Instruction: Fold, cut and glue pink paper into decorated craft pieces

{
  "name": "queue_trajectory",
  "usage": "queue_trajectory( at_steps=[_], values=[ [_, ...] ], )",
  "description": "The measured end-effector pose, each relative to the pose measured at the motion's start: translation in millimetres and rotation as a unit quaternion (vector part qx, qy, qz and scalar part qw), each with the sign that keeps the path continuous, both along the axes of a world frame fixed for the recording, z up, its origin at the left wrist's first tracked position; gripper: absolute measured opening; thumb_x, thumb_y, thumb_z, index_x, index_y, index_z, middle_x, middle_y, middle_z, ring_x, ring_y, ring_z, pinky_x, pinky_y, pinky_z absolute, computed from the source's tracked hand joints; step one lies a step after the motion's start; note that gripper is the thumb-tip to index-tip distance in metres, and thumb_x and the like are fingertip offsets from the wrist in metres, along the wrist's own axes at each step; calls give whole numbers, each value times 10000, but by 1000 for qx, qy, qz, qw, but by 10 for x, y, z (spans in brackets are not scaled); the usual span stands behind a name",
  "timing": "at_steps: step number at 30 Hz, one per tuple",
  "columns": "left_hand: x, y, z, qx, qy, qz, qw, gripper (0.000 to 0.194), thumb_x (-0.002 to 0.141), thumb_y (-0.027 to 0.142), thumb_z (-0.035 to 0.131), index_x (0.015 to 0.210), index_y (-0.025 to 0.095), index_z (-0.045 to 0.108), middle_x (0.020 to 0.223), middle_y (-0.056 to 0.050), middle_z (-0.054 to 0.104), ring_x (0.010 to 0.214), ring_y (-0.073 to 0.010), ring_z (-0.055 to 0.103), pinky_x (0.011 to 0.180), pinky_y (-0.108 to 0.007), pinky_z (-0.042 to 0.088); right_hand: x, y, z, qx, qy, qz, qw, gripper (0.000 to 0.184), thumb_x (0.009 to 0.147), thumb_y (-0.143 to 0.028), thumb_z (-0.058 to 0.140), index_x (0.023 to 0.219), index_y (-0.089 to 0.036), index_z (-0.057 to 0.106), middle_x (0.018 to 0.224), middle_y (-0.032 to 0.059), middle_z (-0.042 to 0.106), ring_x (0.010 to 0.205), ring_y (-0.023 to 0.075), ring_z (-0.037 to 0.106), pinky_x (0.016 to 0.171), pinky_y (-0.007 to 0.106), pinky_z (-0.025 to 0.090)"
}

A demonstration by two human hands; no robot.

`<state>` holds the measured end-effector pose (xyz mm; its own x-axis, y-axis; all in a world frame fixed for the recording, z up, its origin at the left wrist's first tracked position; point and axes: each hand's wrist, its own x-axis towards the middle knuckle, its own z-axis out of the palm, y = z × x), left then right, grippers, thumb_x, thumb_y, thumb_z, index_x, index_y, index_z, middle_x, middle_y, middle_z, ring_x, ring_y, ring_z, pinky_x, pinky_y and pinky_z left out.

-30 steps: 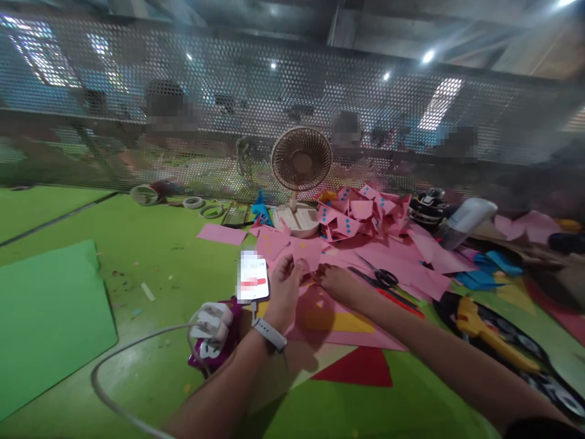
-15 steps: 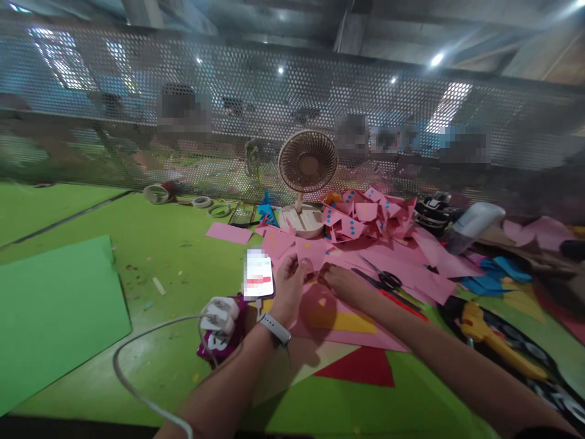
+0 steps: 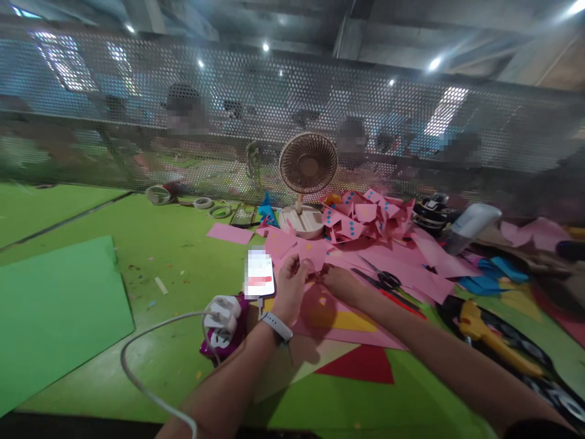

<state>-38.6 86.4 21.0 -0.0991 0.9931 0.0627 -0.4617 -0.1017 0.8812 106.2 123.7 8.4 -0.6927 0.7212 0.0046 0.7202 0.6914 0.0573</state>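
A folded pink paper piece with a yellow dot stands up between my hands, in the middle of the head view. My left hand, with a pale band on its wrist, is closed on the piece's left side. From the right, my right hand pinches near its lower edge; the fingertips are partly hidden. Beneath both hands lie pink sheets and a yellow paper strip. A lit phone on a cable is just left of my left hand. Black scissors rest beyond my right forearm.
Behind stands a small fan, beside a heap of folded pink paper with blue dots. A purple-and-white power adapter sits left of my left wrist. Green paper lies far left; yellow-handled pliers lie right. A perforated metal screen closes the back.
My hands stay around the pink paper piece, with only a slight shift of the fingers. The whole view has moved a little.
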Motion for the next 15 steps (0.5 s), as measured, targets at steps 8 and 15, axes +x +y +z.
queue_trajectory(
  at_steps=[8, 15],
  values=[
    [37, -24, 14, -9, -14, -4, 1000, 172, 686, 304, 647, 759, 172, 564, 705, 27, 566, 646, -94, 536, 674, -248, 486, 172, -190, 125, -55, 120, -31, 991, 112, 877, -160, 501, 909, -144, 606, 932, 70, 603, 883, 142, 577, 803, 246, 446],
    [-23, 42, 3, 7, -39, 3, 999, 166, 676, 281, 648, 727, 175, 531, 697, 40, 537, 636, -80, 526, 683, -239, 486, 127, -283, 95, -34, 151, -89, 984, 163, 880, -99, 438, 951, -110, 584, 943, 86, 593, 878, 146, 559, 802, 242, 428]
  ],
)
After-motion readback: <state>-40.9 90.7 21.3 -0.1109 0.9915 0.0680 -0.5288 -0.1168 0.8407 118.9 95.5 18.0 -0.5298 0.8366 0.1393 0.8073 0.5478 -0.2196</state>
